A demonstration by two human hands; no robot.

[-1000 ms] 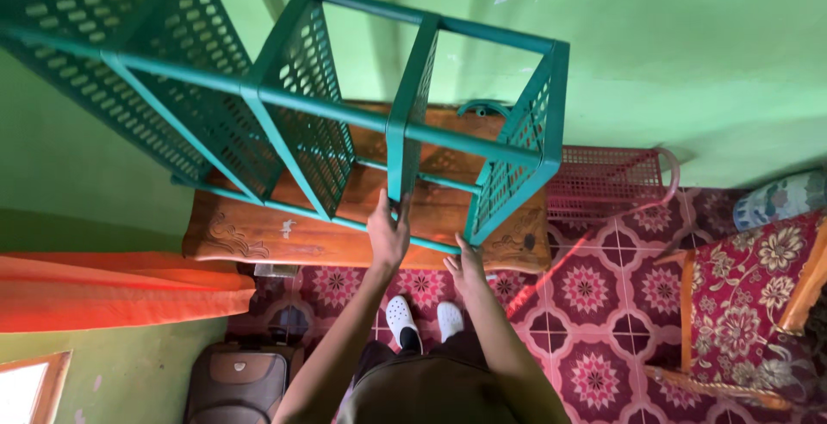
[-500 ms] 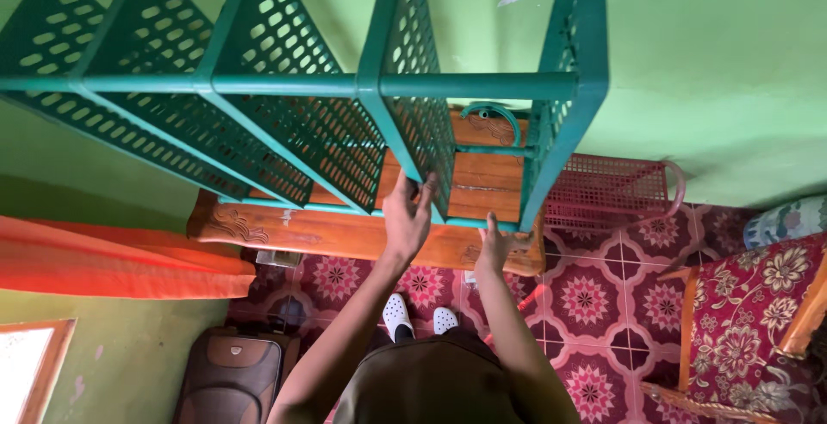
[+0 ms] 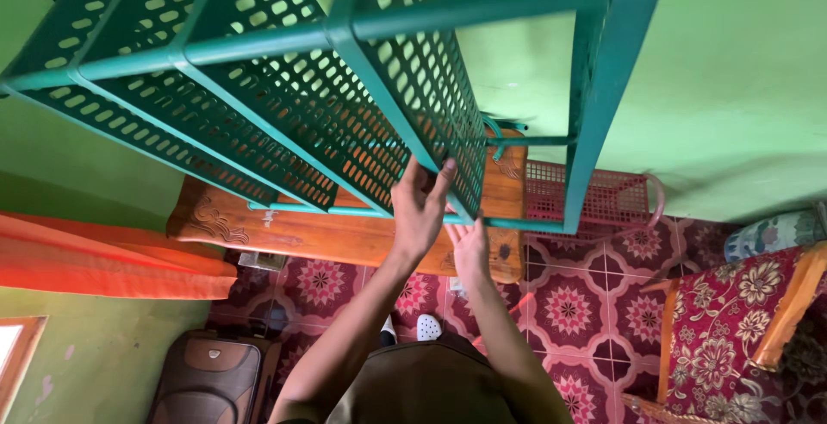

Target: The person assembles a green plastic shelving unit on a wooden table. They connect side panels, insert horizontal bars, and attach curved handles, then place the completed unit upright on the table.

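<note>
A tall teal plastic rack (image 3: pixel 327 105) with perforated shelves is lifted and tilted close to my head, filling the upper half of the view. My left hand (image 3: pixel 420 210) grips the edge of one perforated shelf near the rack's lower end. Just to its right and lower, my right hand (image 3: pixel 469 250) presses up with palm and fingers against the bottom rail and the same shelf. Both forearms reach up from my body at the bottom of the view. My shoes (image 3: pixel 428 327) show on the floor below.
A carved wooden bench (image 3: pixel 327 236) stands against the green wall under the rack, with a red mesh basket (image 3: pixel 603 196) at its right. An orange cloth (image 3: pixel 103 256) and a brown suitcase (image 3: pixel 211 372) are on the left. A floral cushioned chair (image 3: pixel 741 321) is on the right, on red patterned tiles (image 3: pixel 568 303).
The rack has swung up and nearer to my head and tilted further. Both hands have stayed on its lower end and risen with it.
</note>
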